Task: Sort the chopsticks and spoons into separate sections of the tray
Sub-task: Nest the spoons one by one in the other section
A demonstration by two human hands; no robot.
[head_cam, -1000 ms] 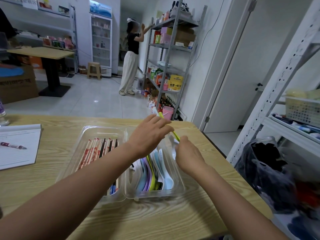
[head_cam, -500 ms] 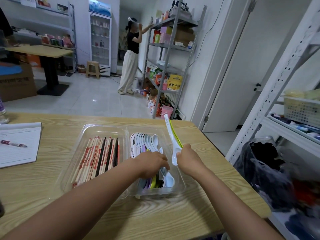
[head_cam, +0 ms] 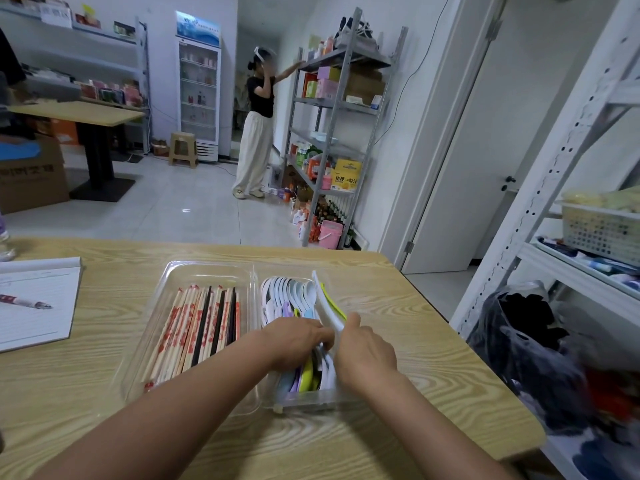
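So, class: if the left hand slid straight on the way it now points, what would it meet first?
Probably the right hand and the white spoon it holds, just right of the left hand, which points rightward across the spoon section; depth is unclear.

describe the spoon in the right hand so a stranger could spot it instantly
On the wooden table lies a clear two-section tray: chopsticks left, spoons right. The right hand pinches a white spoon, the only white one angled up above the pile.

My right hand has lowered the white and green spoons from upright into the tray's right section, my left hand drawn nearer, fingers now among the spoon handles
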